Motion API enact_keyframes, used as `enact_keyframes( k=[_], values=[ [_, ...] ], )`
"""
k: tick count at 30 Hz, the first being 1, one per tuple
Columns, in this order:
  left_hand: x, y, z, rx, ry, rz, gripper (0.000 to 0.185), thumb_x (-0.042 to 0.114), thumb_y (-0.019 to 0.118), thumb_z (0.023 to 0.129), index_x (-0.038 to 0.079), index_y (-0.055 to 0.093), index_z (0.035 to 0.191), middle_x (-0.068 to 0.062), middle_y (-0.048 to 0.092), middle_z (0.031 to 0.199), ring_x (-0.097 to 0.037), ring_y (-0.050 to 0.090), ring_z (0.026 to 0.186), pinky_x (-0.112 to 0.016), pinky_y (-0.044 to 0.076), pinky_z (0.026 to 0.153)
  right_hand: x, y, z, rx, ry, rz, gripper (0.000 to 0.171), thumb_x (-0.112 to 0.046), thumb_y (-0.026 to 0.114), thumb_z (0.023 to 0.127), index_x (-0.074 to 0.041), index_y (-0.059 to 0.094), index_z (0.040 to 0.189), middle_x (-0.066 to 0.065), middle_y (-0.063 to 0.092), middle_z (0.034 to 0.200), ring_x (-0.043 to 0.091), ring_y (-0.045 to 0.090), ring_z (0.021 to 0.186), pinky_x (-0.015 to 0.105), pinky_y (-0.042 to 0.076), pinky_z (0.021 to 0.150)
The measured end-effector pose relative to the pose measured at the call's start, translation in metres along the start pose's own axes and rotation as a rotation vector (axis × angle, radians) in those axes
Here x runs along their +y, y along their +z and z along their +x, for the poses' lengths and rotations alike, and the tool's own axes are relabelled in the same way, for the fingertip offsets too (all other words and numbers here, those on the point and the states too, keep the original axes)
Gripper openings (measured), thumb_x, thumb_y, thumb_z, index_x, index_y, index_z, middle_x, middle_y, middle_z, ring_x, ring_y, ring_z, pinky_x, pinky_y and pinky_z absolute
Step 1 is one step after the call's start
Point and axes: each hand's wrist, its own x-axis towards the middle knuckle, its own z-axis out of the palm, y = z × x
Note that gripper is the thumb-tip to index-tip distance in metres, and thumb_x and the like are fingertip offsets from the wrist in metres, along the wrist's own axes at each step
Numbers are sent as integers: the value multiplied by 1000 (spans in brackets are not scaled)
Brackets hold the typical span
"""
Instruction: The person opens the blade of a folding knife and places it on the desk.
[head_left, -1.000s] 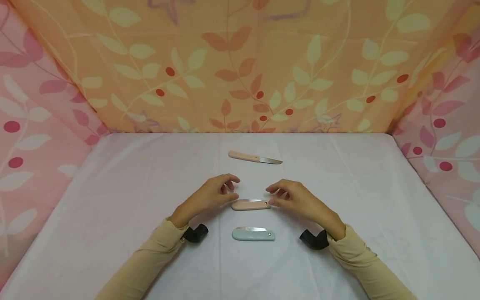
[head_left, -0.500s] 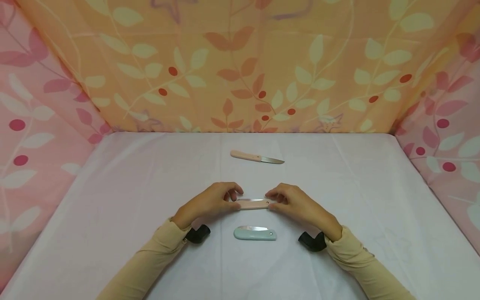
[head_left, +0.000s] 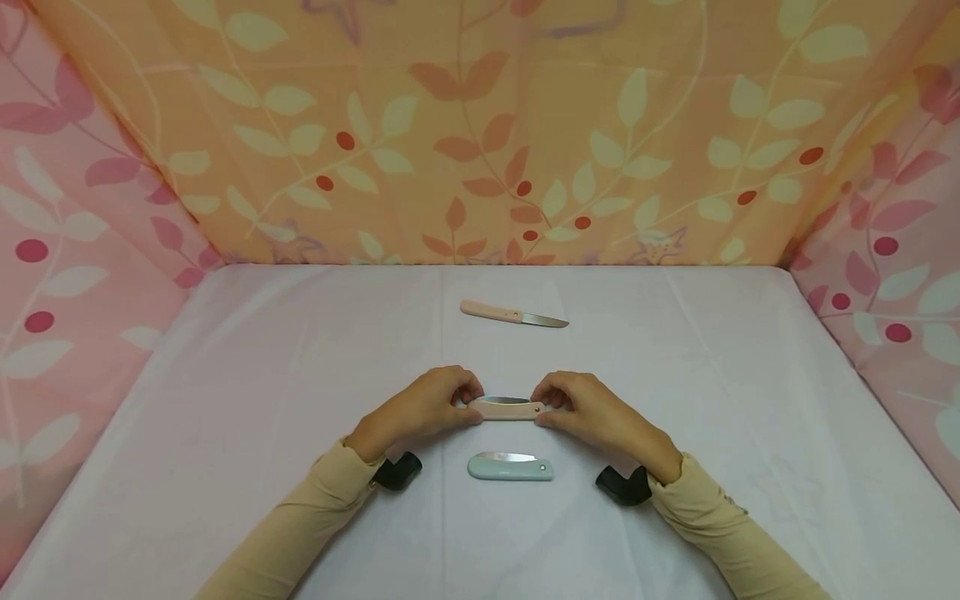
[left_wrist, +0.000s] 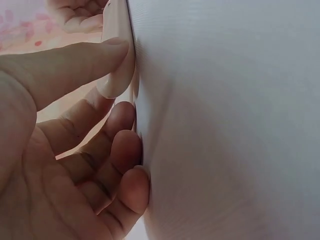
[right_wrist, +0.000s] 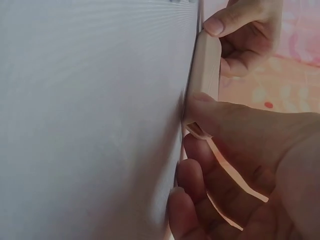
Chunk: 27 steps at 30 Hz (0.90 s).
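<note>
Between my hands in the head view lies a folding knife with a pale pink handle (head_left: 510, 411), its blade folded along the far side. My left hand (head_left: 423, 408) pinches the rounded left end, thumb in front and fingers behind. At the pivot end, my right hand (head_left: 596, 408) pinches it the same way. The left wrist view shows the thumb pressed on the handle (left_wrist: 121, 75), with the lower fingertips against the cloth. In the right wrist view the handle (right_wrist: 206, 60) sits at the tabletop, thumb over its near end. The blade is hidden in both wrist views.
Nearer the body lies a folded knife with a mint green handle (head_left: 510, 468). Farther back is an opened knife with a pink handle (head_left: 491, 312), blade pointing right. All rest on a white cloth-covered table (head_left: 225, 400), bounded by a patterned orange curtain (head_left: 480, 125) and pink side curtains.
Both hands have come down and closed in on the middle pink knife, from hovering at its ends to pinching them. The knife tilts slightly, its blade now looking darker. The other knives stay put.
</note>
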Motion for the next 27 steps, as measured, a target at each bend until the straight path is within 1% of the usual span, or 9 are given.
enact_keyframes(
  k=[3,6,12,17,20,23,27],
  values=[
    [1,1,0,-8,-9,-4,21,15,79,85,6,67,101,0,61,89,-12,55,84,-23,45,77,0,0,0,-1,5,12,19,-13,77,86,-10,69,102,-4,66,86,6,57,79,21,46,71],
    [2,1,0,-8,-2,-12,19,14,78,86,7,66,100,1,61,88,-12,54,83,-23,45,75,1,-1,1,4,-18,15,16,-11,75,87,-9,69,102,-4,66,83,5,56,76,20,46,69],
    [2,0,-1,28,14,-56,14,12,72,91,11,62,99,1,62,86,-11,53,78,-22,44,71,2,-1,2,18,-52,-6,14,-10,72,90,-8,71,104,-4,68,84,4,58,76,21,48,69],
    [2,0,0,43,4,-106,14,15,69,94,12,61,105,2,66,88,-10,55,79,-22,44,72,-1,-4,2,59,-27,-29,13,-8,72,89,-9,72,102,-3,70,87,6,60,79,22,50,72],
    [1,0,0,65,-1,-116,14,16,68,94,12,63,107,2,68,90,-10,55,79,-23,45,73,-3,-6,2,71,-22,-31,13,-8,73,88,-8,73,101,-2,71,88,7,62,80,23,50,72],
    [0,0,0,94,10,-123,16,16,69,93,11,65,107,1,69,92,-11,56,80,-25,46,74,-4,-8,1,80,-14,-30,14,-7,73,88,-8,73,101,-1,72,89,8,63,81,22,51,72],
    [1,0,1,120,8,-167,18,18,69,94,10,65,110,-1,71,93,-12,57,81,-26,48,74,-4,-10,0,94,-8,-18,15,-6,72,88,-9,73,102,-1,73,91,9,64,82,22,51,72]
  ],
)
